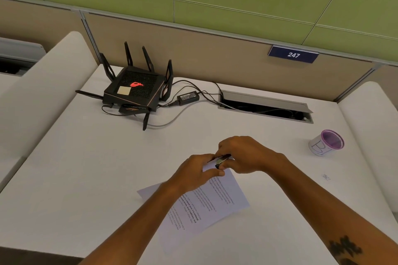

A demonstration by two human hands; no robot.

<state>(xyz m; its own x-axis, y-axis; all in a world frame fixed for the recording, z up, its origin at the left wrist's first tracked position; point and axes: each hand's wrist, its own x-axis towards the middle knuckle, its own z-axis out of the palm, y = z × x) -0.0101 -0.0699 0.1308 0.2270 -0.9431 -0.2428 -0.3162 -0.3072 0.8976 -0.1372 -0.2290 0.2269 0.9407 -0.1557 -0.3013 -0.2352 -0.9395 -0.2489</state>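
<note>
A printed sheet of paper lies on the white desk, lifted slightly at its far corner. My left hand pinches that far corner of the paper. My right hand grips a small black and silver object, perhaps a binder clip or stapler, right at the same corner. Both hands meet there, and the fingers hide most of the small object.
A black router with several antennas, its power brick and cables sit at the back left. An open cable slot is at the back. A purple-rimmed cup stands at the right. Padded side panels flank the desk.
</note>
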